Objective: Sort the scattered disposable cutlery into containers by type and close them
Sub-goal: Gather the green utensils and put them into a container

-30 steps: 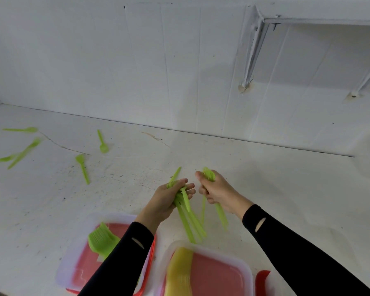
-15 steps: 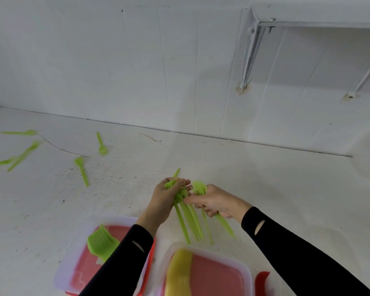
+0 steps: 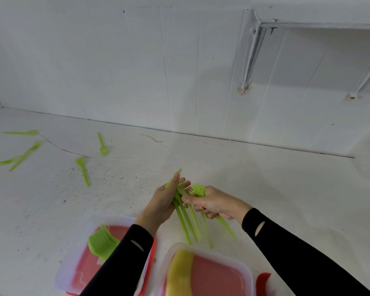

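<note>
My left hand [image 3: 163, 201] holds a bunch of green plastic forks [image 3: 185, 218], handles pointing down toward me. My right hand [image 3: 212, 202] grips more green cutlery [image 3: 224, 226] and pinches a fork at the left bunch with thumb and forefinger. Below the hands stand two clear containers on red lids: the left container [image 3: 73, 263] holds stacked green forks [image 3: 102, 244], the right container [image 3: 241, 272] holds yellow cutlery [image 3: 181, 272]. Loose green spoons lie on the white counter at the left: one spoon [image 3: 83, 170], another [image 3: 102, 145], and several more [image 3: 24, 155] near the edge.
A white tiled wall [image 3: 137, 71] rises behind the counter. A white shelf bracket [image 3: 251, 54] is fixed to it at the upper right. A red lid piece [image 3: 262, 283] shows at the bottom right. My black sleeves cover part of the left container.
My two hands have come together; the right hand moved left and now pinches a fork at the left hand's bunch. The bundles were held apart a second ago.
</note>
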`<state>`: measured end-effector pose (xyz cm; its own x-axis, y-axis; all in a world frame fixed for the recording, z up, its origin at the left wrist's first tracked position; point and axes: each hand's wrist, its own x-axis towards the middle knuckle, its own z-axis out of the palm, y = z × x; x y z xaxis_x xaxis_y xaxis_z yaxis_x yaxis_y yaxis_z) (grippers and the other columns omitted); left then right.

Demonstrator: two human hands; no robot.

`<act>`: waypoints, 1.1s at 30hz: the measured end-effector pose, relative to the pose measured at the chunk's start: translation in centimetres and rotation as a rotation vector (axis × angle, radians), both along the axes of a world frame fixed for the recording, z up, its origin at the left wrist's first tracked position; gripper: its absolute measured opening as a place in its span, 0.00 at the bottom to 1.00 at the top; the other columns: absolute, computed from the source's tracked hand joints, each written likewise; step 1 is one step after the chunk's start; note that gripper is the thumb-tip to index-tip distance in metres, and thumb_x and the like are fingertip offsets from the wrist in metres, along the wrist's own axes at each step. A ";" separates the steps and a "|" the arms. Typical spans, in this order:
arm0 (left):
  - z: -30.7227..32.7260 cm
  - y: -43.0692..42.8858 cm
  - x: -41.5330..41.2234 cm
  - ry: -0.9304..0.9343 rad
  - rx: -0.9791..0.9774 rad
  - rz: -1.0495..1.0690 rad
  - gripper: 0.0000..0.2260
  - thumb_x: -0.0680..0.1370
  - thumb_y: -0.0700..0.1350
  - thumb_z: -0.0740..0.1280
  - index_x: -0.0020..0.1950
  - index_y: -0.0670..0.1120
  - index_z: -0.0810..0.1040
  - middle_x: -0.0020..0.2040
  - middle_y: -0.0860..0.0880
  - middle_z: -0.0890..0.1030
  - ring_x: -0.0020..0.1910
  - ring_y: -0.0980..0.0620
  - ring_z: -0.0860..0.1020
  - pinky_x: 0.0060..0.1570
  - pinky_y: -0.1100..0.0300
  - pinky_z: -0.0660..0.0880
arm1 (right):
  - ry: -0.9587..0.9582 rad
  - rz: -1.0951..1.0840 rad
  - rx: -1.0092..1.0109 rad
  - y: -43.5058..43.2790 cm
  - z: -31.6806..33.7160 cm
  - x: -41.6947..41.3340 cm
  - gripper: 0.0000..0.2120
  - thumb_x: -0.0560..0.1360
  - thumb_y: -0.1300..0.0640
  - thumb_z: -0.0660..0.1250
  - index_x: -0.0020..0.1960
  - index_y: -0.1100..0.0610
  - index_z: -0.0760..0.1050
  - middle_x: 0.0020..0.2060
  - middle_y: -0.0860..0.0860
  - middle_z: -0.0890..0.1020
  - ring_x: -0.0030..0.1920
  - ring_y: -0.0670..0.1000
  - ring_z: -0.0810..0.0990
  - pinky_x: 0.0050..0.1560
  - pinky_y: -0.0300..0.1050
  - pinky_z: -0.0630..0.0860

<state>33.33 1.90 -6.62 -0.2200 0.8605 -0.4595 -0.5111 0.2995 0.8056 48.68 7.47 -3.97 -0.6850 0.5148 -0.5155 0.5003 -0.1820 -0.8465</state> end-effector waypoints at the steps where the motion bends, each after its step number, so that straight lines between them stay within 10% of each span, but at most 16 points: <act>1: 0.1 0.0 0.0 0.024 -0.013 -0.044 0.22 0.79 0.56 0.64 0.61 0.38 0.75 0.58 0.41 0.82 0.42 0.48 0.83 0.32 0.57 0.78 | -0.005 0.006 -0.009 0.0 0.0 0.1 0.15 0.75 0.44 0.71 0.46 0.57 0.79 0.26 0.46 0.66 0.26 0.46 0.58 0.25 0.37 0.57; 11: -1.0 0.5 -0.7 0.127 -0.021 0.196 0.17 0.76 0.55 0.70 0.39 0.43 0.71 0.28 0.50 0.71 0.27 0.54 0.72 0.34 0.60 0.72 | 0.182 -0.242 -0.315 1.0 0.3 -0.1 0.06 0.79 0.66 0.57 0.55 0.60 0.66 0.36 0.53 0.73 0.29 0.47 0.65 0.28 0.39 0.61; 15: -0.7 0.2 -0.1 0.182 0.038 -0.050 0.23 0.69 0.62 0.71 0.39 0.44 0.70 0.32 0.50 0.72 0.33 0.53 0.73 0.35 0.63 0.71 | 0.226 -0.181 -0.315 1.0 -0.1 0.1 0.07 0.82 0.64 0.60 0.58 0.63 0.73 0.45 0.57 0.75 0.30 0.46 0.68 0.29 0.37 0.67; 23: -0.4 0.0 0.1 0.118 0.125 -0.205 0.46 0.56 0.70 0.77 0.61 0.37 0.75 0.50 0.43 0.83 0.48 0.48 0.82 0.45 0.59 0.79 | 0.198 -0.097 -0.205 0.7 -0.2 0.3 0.06 0.73 0.60 0.74 0.39 0.54 0.79 0.25 0.46 0.63 0.24 0.44 0.59 0.25 0.36 0.56; 27: 0.1 -0.1 0.2 0.092 0.115 -0.206 0.34 0.73 0.67 0.57 0.61 0.39 0.76 0.57 0.39 0.82 0.58 0.44 0.81 0.54 0.58 0.79 | 0.235 -0.209 -0.214 0.7 -0.4 -0.1 0.07 0.69 0.59 0.77 0.39 0.55 0.79 0.27 0.47 0.69 0.25 0.44 0.59 0.23 0.36 0.56; 33: -0.6 -0.1 0.6 0.103 0.125 -0.150 0.16 0.78 0.50 0.65 0.54 0.37 0.78 0.53 0.37 0.81 0.54 0.41 0.81 0.59 0.51 0.77 | 0.173 -0.299 -0.154 0.8 -0.7 -0.4 0.02 0.77 0.59 0.68 0.49 0.56 0.77 0.38 0.54 0.74 0.25 0.45 0.61 0.26 0.38 0.57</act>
